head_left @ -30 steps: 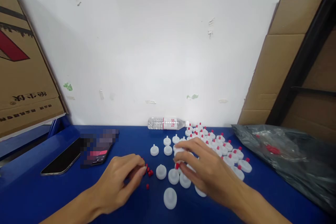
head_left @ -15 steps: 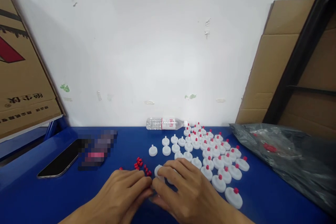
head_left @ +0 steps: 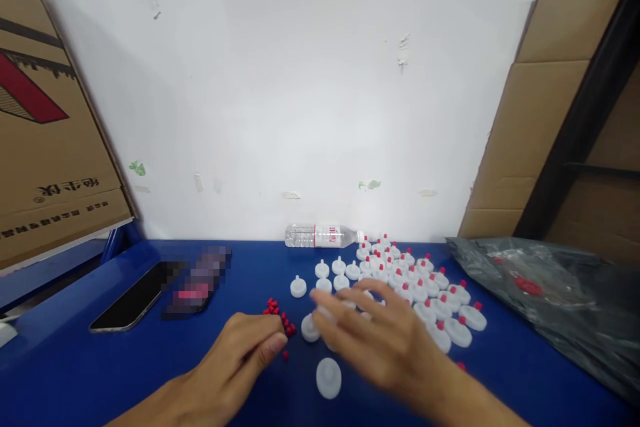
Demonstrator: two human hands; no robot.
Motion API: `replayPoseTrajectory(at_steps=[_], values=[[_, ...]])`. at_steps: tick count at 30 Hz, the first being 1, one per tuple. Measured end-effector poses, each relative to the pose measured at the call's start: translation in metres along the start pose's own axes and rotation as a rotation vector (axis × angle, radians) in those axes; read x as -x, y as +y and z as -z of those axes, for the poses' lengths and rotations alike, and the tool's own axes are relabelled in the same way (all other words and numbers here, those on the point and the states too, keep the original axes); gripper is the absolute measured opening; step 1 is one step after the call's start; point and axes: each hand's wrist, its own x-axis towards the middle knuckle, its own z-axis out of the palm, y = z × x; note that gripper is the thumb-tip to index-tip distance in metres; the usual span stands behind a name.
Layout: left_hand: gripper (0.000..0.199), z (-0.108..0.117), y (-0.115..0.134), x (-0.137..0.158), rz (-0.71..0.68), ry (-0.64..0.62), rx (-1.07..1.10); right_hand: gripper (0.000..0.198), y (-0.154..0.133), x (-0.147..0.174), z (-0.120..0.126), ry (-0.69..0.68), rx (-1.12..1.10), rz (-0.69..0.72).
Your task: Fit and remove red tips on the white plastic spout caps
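Observation:
My left hand [head_left: 245,360] is closed beside the small red caps [head_left: 287,325], its thumb pressed against the curled fingers. What it holds, if anything, is hidden. My right hand [head_left: 375,333], a little blurred, reaches over the white round nozzle lids with its fingers stretched out and apart; no object shows in its grasp. Between the hands, one white lid [head_left: 329,378] lies on the blue table, and another lid [head_left: 309,328] is just left of my right fingertips. Farther back are several uncapped lids [head_left: 299,287]. Many lids with red tips [head_left: 443,307] spread to the right, partly covered by my right hand.
A clear plastic bottle [head_left: 325,236] lies on its side along the white wall. To the left are a black phone [head_left: 133,300] and a pixelated dark item [head_left: 197,283]. A grey plastic bag [head_left: 545,300] covers the right side. Cardboard [head_left: 55,120] stands at the left.
My hands have come apart: the right one has moved right and opened over the lids. A white lid now shows on the table between them. The view has shifted slightly left.

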Motion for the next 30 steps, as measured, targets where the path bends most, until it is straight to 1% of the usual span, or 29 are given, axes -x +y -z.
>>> replayPoseTrajectory(at_steps=[2, 3, 5, 6, 8, 10, 13, 15, 19, 25, 27, 30], values=[[0.040, 0.006, -0.007, -0.003, 0.046, 0.085, 0.008, 0.023, 0.023, 0.009, 0.008, -0.046, 0.069, -0.095], [0.041, 0.009, -0.012, -0.006, 0.070, 0.117, -0.009, 0.020, 0.034, 0.015, 0.012, -0.070, 0.104, -0.194], [0.041, 0.012, -0.021, -0.011, 0.125, 0.121, -0.099, 0.015, 0.053, 0.025, 0.016, -0.100, 0.117, -0.344], [0.040, 0.013, -0.026, -0.013, 0.175, 0.111, -0.146, 0.013, 0.059, 0.029, 0.018, -0.119, 0.107, -0.409], [0.039, 0.014, -0.033, -0.017, 0.300, 0.090, -0.207, 0.012, 0.066, 0.034, 0.018, -0.176, 0.081, -0.503], [0.038, 0.013, -0.038, -0.020, 0.394, 0.070, -0.234, 0.012, 0.068, 0.035, 0.017, -0.262, 0.067, -0.575], [0.039, 0.013, -0.040, -0.020, 0.427, 0.029, -0.253, 0.009, 0.068, 0.035, 0.016, -0.403, 0.057, -0.656], [0.042, 0.014, -0.039, -0.020, 0.431, 0.005, -0.255, 0.006, 0.070, 0.035, 0.016, -0.472, 0.042, -0.666], [0.047, 0.015, -0.038, -0.019, 0.450, -0.015, -0.281, 0.008, 0.076, 0.041, 0.013, -0.551, 0.018, -0.637], [0.036, 0.017, -0.039, -0.021, 0.460, 0.040, -0.342, 0.010, 0.076, 0.050, 0.006, -0.636, -0.005, -0.601], [0.034, 0.018, -0.037, -0.021, 0.457, 0.043, -0.350, 0.014, 0.076, 0.051, 0.006, -0.640, -0.007, -0.598], [0.034, 0.018, -0.035, -0.021, 0.455, 0.026, -0.354, 0.028, 0.081, 0.049, 0.011, -0.623, 0.012, -0.611]])
